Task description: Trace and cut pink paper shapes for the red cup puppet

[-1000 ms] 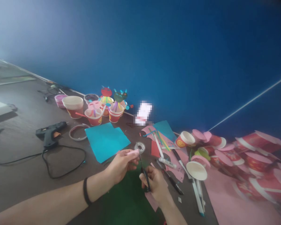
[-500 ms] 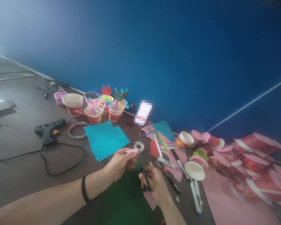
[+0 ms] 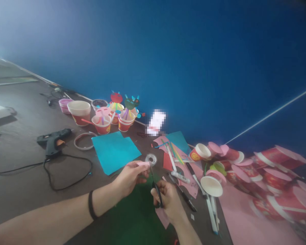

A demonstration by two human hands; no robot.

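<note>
Between the fingers of my left hand [image 3: 129, 178] is a small piece of pink paper [image 3: 143, 164], pinched near its edge. My right hand [image 3: 168, 199] is closed around the black handles of a pair of scissors [image 3: 157, 193]. The scissor blades point away from me and meet the right end of the pink paper; whether they are parted is hard to make out. Under both hands lies a dark green sheet [image 3: 135, 217]. A pink scrap [image 3: 162, 217] shows below my right hand. Just beyond the blade tips is a roll of clear tape [image 3: 152, 159].
A glue gun [image 3: 52, 143] with its cord lies left, beside a blue sheet [image 3: 114, 151]. Paper cups [image 3: 79, 112] and cup figures [image 3: 102, 123] stand behind. To the right are markers [image 3: 211, 214], pink offcuts [image 3: 193, 187] and several red cups [image 3: 275, 178] lying over.
Almost nothing differs. Both hands keep their place, with the paper and scissors held as before; the view has shifted very slightly.
</note>
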